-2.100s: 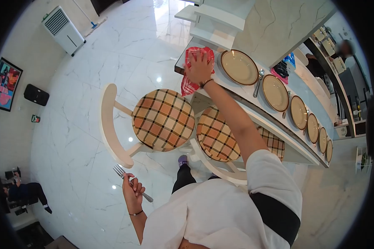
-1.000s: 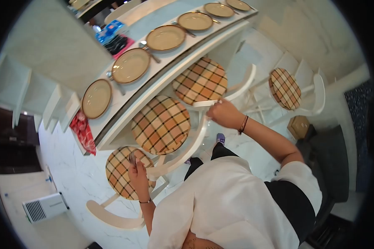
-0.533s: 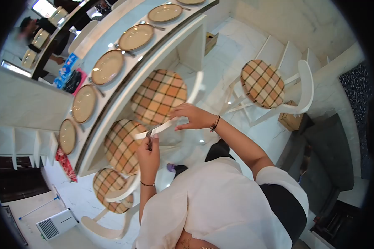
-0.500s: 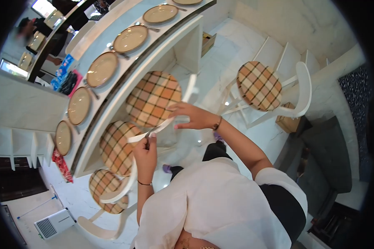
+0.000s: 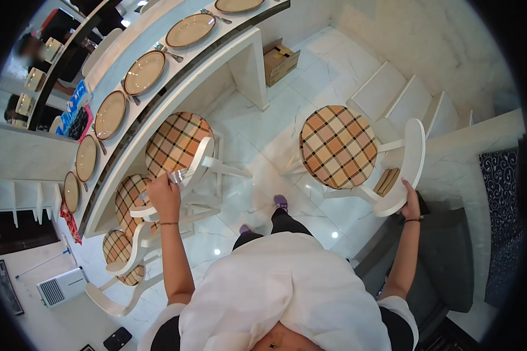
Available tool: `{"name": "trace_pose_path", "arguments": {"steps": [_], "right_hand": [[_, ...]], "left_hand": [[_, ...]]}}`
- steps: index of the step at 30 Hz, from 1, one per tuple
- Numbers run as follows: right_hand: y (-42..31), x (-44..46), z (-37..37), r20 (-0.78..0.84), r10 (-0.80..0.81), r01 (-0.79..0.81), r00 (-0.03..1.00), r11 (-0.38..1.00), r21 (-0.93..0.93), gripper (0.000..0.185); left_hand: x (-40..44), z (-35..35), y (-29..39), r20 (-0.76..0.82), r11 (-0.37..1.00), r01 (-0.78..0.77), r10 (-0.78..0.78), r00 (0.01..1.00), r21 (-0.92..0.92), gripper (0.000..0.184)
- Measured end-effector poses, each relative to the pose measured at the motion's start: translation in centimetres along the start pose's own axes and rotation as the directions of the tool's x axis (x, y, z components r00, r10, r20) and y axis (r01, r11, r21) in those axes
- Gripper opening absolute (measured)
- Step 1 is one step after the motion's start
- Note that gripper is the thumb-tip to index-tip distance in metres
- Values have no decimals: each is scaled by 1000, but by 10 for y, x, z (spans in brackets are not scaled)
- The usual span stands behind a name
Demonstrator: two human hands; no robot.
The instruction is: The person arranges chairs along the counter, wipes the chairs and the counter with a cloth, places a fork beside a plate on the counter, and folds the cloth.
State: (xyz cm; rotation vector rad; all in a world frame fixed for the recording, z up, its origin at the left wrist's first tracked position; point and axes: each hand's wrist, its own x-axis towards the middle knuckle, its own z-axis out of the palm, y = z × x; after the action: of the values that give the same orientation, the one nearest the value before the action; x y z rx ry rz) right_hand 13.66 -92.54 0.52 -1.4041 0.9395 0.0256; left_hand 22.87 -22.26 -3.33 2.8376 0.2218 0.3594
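One hand at a white chair's back, the other around a fork

The person's right hand (image 5: 413, 203) appears to be grasping the lower end of the curved backrest of a white chair (image 5: 338, 146); how far the fingers wrap behind it cannot be told. That chair, with its round plaid seat, stands upright at the right, apart from the counter. The left hand (image 5: 164, 196), on the opposite side of the body, is closed around a fork (image 5: 180, 175), near the backrest of a second plaid-seated chair (image 5: 180, 139); whether the fork touches that backrest is unclear.

The step in hand looks like handling the white chair one-handed, with the fork occupying the other hand. Any move of the chair would call for a firm hold on the backrest, level legs on the tiled floor, and care beside the grey sofa (image 5: 442, 257) just behind the right hand.

Farther out, more plaid-seated chairs line the curved counter (image 5: 187, 65), where six brown-rimmed plates (image 5: 144, 72) run in a row with cutlery between them. A red cloth (image 5: 70, 222) hangs at its near-left end, and an open cardboard box (image 5: 281, 61) sits on the floor beyond the far end
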Motion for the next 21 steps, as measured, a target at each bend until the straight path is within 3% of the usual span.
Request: {"name": "trace_pose_path", "arguments": {"steps": [2, 3, 4, 6, 10, 14, 15, 21], "right_hand": [[7, 16, -11, -27, 47, -44, 999, 996, 76, 48], [5, 15, -8, -12, 77, -74, 997, 985, 158, 49], [2, 10, -3, 7, 106, -104, 994, 966, 238, 49], [1, 3, 0, 3, 121, -119, 993, 969, 216, 49], [-14, -14, 25, 61, 155, -164, 986, 966, 200, 57], [-33, -23, 64, 132, 180, -199, 975, 969, 146, 62], [-44, -30, 89, 78, 182, -192, 980, 970, 151, 64], [-49, -23, 100, 133, 187, -205, 973, 970, 133, 72]], "left_hand": [[7, 22, -8, 89, 990, 77, -67, 994, -121, 22], [4, 45, -23, 37, 985, 63, -58, 998, -162, 29], [5, 45, -16, 113, 954, 211, -190, 975, -213, 34], [10, 33, 6, 243, 872, 438, -387, 890, -218, 44], [7, 35, 7, 56, 925, 337, -332, 942, -178, 41], [7, 32, 10, 23, 899, 382, -386, 922, -215, 39], [8, 35, 9, 32, 894, 390, -392, 919, -221, 38], [5, 33, 6, 6, 900, 377, -385, 923, -219, 37]]}}
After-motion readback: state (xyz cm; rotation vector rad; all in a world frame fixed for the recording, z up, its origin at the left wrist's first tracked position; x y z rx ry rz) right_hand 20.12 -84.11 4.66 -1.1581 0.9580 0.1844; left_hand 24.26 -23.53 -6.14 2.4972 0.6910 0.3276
